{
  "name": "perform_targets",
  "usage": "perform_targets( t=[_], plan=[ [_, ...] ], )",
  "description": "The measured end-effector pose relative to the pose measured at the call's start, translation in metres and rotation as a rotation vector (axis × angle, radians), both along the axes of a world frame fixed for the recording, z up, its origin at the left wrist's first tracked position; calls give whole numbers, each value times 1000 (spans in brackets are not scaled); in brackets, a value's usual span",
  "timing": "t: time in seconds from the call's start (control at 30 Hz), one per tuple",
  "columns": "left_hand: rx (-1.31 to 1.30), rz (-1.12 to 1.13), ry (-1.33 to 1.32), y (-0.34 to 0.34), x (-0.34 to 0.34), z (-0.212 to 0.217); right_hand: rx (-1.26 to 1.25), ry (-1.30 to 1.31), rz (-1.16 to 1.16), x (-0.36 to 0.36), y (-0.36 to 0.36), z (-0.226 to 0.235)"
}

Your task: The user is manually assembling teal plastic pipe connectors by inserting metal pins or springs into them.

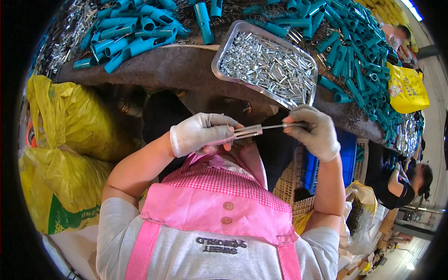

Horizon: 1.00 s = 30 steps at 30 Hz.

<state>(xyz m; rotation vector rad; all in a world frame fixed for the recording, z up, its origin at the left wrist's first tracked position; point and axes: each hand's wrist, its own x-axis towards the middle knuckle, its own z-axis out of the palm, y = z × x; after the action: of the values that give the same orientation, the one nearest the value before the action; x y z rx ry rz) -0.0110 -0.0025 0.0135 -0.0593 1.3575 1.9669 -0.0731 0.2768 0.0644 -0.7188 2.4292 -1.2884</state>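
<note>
My left hand [203, 133], in a whitish glove with bare fingertips showing, is closed around a silvery slotted metal tube [247, 133] held level above my lap. My right hand [316, 133], also gloved, pinches a thin metal rod [274, 126]. The rod's left end meets the tube's right end; whether it goes inside I cannot tell. Just beyond my hands, a metal tray [218, 63] full of small shiny metal pins [268, 63] rests on the edge of the worktable.
Teal plastic tubes [135, 32] lie heaped at the far left, with more teal tubes [350, 56] at the far right. A yellow bag [408, 88] sits right. Yellow sacks [70, 172] stand left; a blue crate [343, 156] is below the table. Another person [401, 186] works at right.
</note>
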Motion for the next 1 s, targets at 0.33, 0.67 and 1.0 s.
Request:
perform_targets(
  t=[0.33,0.67,1.0],
  plan=[
    [88,-213,-180,6,-6,-16,-12,-302,103,11,-21,-21],
    [204,-241,-320,8,1,-23,-248,-517,-51,27,-14,-37],
    [374,-164,-410,12,2,-37,-242,-425,10,31,-15,-55]
  ],
)
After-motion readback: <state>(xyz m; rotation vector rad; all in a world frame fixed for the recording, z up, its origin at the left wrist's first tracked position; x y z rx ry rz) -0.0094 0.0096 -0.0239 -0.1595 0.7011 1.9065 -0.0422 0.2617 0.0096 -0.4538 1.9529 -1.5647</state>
